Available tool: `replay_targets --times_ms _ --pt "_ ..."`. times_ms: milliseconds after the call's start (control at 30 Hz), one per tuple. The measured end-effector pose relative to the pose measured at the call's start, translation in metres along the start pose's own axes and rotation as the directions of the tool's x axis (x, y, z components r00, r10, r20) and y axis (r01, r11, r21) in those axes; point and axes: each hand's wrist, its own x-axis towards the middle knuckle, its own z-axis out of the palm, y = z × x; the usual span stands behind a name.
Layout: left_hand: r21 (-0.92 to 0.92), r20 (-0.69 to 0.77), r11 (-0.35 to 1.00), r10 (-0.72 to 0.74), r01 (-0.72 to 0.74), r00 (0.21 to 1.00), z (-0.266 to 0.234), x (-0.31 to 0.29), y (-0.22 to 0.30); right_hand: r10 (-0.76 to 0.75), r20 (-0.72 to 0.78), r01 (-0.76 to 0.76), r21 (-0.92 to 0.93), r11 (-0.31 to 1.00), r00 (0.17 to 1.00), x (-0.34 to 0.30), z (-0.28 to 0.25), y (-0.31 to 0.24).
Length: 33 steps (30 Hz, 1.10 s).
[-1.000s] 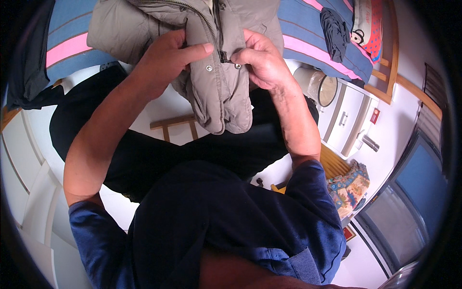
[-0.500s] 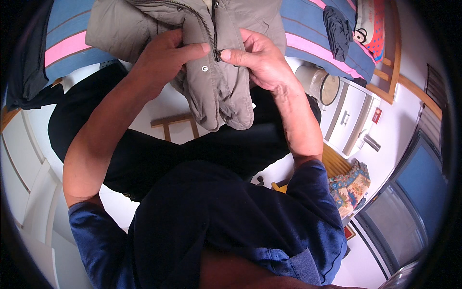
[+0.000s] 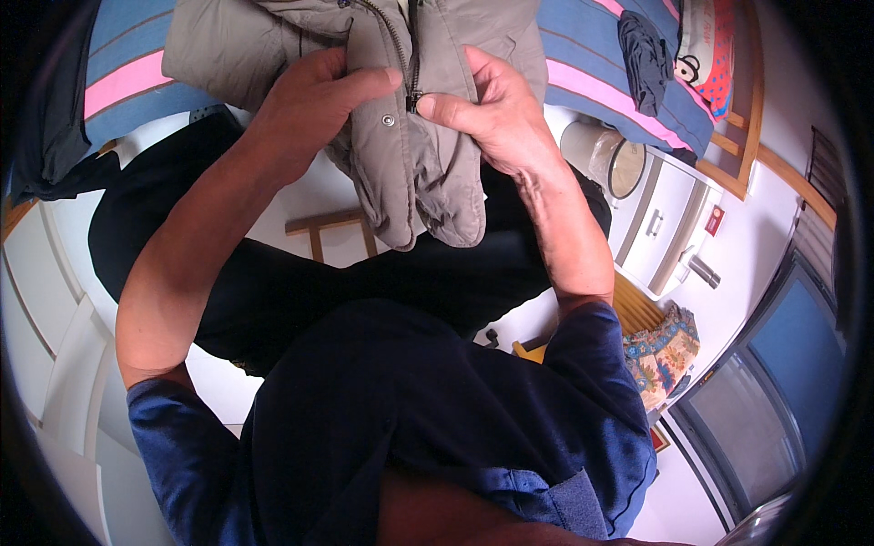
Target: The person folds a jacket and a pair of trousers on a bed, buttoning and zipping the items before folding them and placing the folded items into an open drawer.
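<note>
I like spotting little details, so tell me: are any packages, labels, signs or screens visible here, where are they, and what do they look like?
Small label: on the white wall right of the white drawer cabinet; rectangular, red with a pale patch.
No package or screen shows clearly.
Nothing of the kind lies by the hands: left hand and right hand hold a grey-olive jacket.

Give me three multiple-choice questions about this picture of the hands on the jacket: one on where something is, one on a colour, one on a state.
1. Where is the right hand?
A. on the jacket's zip
B. on the white drawer unit
C. hanging free

2. What colour is the jacket?
A. red
B. grey-beige
C. bright yellow

3. How is the left hand?
A. open and empty
B. out of view
C. closed on the jacket's front edge

Answers: 1 A, thumb and fingertips pinch the zip slider. 2 B, the padded fabric is grey-beige. 3 C, thumb presses fabric beside a snap.
</note>
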Motion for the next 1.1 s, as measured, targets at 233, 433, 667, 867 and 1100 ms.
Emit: replay_targets --times_ms 233,433,667,867,1100 --pt "0.039 -0.012 0.999 0.031 -0.031 0.999 0.0 0.0 -0.001 -0.021 -0.006 0.02 -0.096 0.995 1.0 -0.002 0.0 0.0" --pt "0.092 -0.012 0.993 0.074 -0.073 0.997 -0.001 -0.002 -0.002 -0.053 -0.028 0.046 -0.212 0.976 0.998 -0.004 0.0 -0.002" --pt "0.201 -0.057 0.972 0.137 -0.123 0.989 -0.003 -0.003 -0.009 -0.095 -0.081 0.067 -0.297 0.953 0.992 -0.004 0.003 0.005" --pt "0.196 -0.083 0.97 0.164 -0.145 0.983 0.0 -0.006 -0.008 -0.109 -0.07 0.082 -0.309 0.947 0.992 -0.003 0.004 0.007" --pt "0.293 -0.092 0.934 0.239 -0.203 0.967 0.0 -0.005 -0.011 -0.113 -0.12 0.076 -0.277 0.958 0.986 -0.004 0.009 0.011"
